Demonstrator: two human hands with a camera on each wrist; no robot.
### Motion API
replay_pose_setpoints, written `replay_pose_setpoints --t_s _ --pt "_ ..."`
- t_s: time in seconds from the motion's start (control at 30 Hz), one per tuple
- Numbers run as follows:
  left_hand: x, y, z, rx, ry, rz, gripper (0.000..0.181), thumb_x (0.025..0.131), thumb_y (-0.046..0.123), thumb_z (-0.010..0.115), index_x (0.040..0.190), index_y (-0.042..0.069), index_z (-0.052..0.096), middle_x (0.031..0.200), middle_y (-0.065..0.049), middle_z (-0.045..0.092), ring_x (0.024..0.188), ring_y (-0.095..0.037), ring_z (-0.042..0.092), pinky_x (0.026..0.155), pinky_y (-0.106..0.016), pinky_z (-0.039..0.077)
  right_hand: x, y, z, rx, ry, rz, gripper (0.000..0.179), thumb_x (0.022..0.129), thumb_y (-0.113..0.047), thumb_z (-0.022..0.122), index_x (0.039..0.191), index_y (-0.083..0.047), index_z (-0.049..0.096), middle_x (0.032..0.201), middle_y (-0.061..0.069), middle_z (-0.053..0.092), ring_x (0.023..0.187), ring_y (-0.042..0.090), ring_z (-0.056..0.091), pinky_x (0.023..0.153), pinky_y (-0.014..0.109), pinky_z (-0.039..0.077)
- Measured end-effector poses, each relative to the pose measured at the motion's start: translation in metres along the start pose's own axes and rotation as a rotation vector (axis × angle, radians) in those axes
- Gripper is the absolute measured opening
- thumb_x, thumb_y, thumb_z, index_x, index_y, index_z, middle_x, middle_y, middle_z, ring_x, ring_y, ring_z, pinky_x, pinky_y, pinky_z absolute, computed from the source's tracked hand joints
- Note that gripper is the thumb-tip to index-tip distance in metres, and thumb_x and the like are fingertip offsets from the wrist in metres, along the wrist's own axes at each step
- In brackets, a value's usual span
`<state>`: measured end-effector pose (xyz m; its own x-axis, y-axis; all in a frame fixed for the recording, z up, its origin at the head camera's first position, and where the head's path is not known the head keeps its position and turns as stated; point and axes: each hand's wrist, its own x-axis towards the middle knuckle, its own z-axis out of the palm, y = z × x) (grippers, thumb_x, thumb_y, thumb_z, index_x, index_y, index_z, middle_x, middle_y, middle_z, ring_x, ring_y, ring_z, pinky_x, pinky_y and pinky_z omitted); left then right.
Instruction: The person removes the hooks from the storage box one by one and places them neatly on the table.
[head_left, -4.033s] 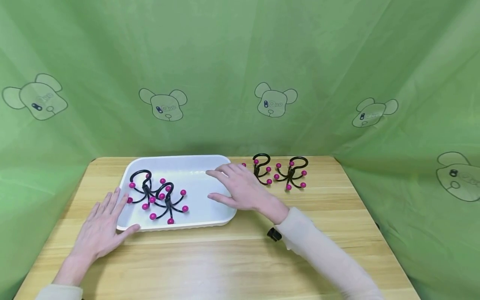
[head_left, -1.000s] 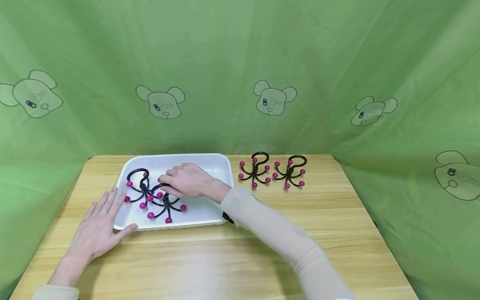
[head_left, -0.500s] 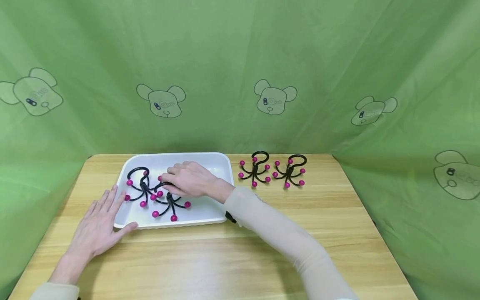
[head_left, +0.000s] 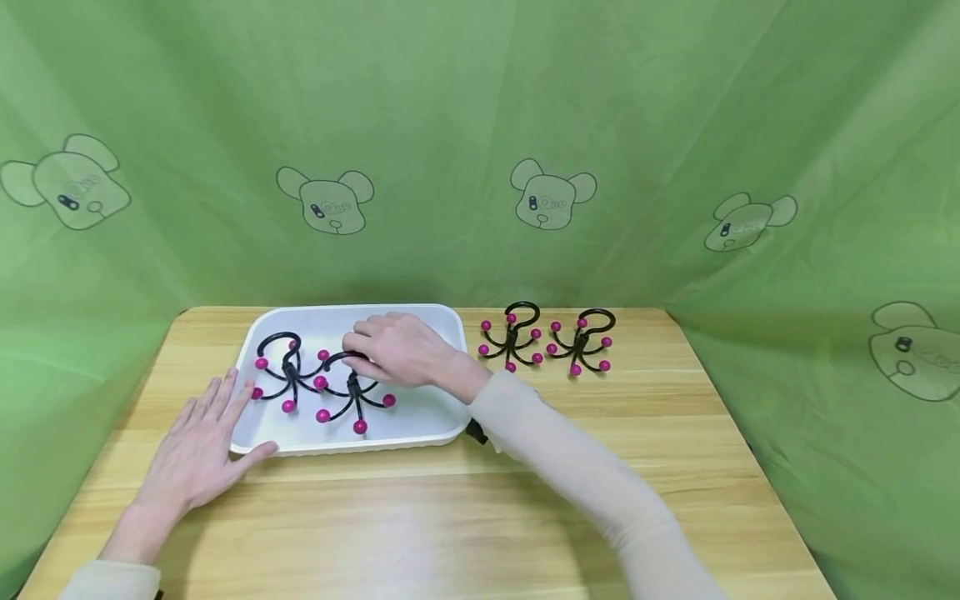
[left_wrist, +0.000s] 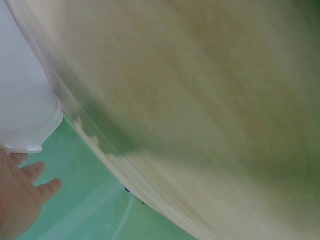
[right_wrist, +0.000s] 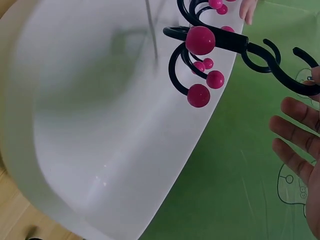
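My right hand pinches the curved top of a black multi-arm hanging hook with pink ball tips, over the white tray. In the right wrist view the thumb and index finger hold the curve of this hanging hook, while the other fingers stay extended. A second hanging hook sits in the tray at its left side, close beside the held one. My left hand lies with fingers straight at the tray's left edge; part of it shows in the left wrist view, against the white tray wall.
Two more such hanging hooks stand on the wooden table to the right of the tray, near the back edge. Green fabric with bear-head drawings hangs behind and on both sides.
My right hand moved from the tray's right side to the hanging hook and gripped its top. In the last second it shifted that hook slightly right and back. The left hand stays put.
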<state>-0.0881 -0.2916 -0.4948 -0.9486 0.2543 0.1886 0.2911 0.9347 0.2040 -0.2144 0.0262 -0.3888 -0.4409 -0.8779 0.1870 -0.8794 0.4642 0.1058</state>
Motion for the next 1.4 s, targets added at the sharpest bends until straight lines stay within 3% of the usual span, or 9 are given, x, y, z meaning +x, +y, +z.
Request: replay_pose_setpoints --t_s 0.43,1.1,1.4 --pt "0.001 -0.001 0.0 0.002 0.0 0.001 0.103 0.095 0.066 0.062 0.169 0.007 0.022 0.175 -0.029 0.017 0.16 -0.051 0.023 0.122 -0.073 0.028 -0.022 0.014 -0.023 0.022 0.104 0.031 0.026 0.109 -0.039 0.054 0.113 -0.02 0.072 0.109 -0.005 0.077 0.093 0.011 0.071 0.08 0.025 0.06" --pt "0.002 0.0 -0.002 0.006 -0.015 -0.001 0.103 0.095 0.067 0.062 0.169 0.007 0.021 0.176 -0.026 0.013 0.16 -0.052 0.023 0.123 -0.073 0.027 -0.07 0.026 -0.058 -0.034 0.219 0.061 0.021 0.106 -0.035 0.062 0.107 -0.018 0.073 0.095 -0.005 0.074 0.081 0.013 0.065 0.071 0.025 0.056" --pt "0.001 0.0 -0.002 0.005 -0.023 -0.007 0.103 0.096 0.067 0.061 0.169 0.007 0.021 0.176 -0.027 0.013 0.16 -0.051 0.022 0.123 -0.073 0.027 -0.096 0.032 -0.068 -0.054 0.231 0.094 0.02 0.104 -0.033 0.063 0.108 -0.017 0.074 0.095 -0.003 0.074 0.081 0.014 0.066 0.07 0.027 0.056"
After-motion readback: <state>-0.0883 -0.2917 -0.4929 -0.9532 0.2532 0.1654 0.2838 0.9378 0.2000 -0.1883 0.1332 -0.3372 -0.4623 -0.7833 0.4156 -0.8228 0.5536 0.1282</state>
